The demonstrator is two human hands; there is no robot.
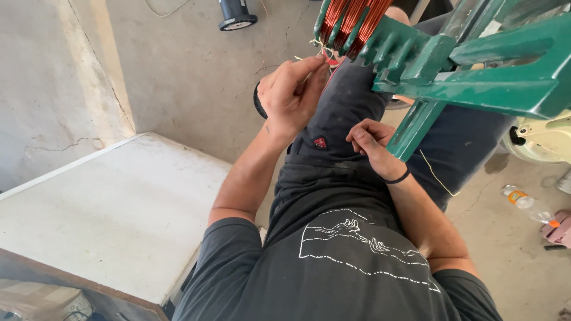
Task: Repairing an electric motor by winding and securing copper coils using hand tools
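A green metal winding frame (476,71) reaches in from the upper right, with copper wire coils (351,21) wound in its toothed former. My left hand (291,89) is raised just below the coils, fingers pinched on a thin pale tie string (314,50) at the coil's lower edge. My right hand (372,145), with a black band on its wrist, rests lower against the frame's green leg (416,128); what its fingers hold is hidden. A loose pale string (437,175) hangs down near that leg.
A white-topped table (107,214) stands at the left. On the concrete floor lie a dark spool (237,15) at the top, a plastic bottle (526,205) at the right and a pink object (559,229). A cream machine housing (544,139) sits at the right.
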